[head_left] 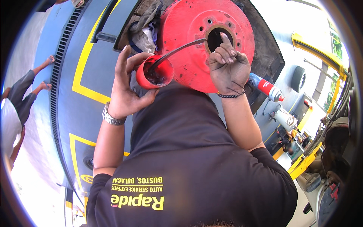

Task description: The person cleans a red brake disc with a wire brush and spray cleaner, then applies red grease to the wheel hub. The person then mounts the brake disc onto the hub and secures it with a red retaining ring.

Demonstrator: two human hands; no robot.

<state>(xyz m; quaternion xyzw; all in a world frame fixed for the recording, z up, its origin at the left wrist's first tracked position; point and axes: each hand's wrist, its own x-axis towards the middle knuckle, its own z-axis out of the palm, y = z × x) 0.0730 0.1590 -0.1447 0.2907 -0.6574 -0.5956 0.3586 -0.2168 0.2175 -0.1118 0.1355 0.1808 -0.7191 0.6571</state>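
Note:
In my left hand [126, 81] is a small red cup [143, 77], gripped between thumb and fingers and tilted so its inside shows. Dark, wet-looking residue coats the cup's inner wall. A dark, curved, flat strip [181, 48] leans out of it, its far end at the central bore of a red brake drum [181, 22]. My right hand [230, 68] is over the drum, dark smudges on its skin. Its index finger stretches over the bore and the other fingers are curled, with nothing visible in them. Small bolt holes ring the bore.
A crumpled grey rag [146, 28] lies left of the drum. To its right rests a blue and red spray can [267, 86]. Further right are a tyre [298, 78] and yellow lift frames [317, 53]. A floor grate [56, 75] runs at left, near another person [24, 92].

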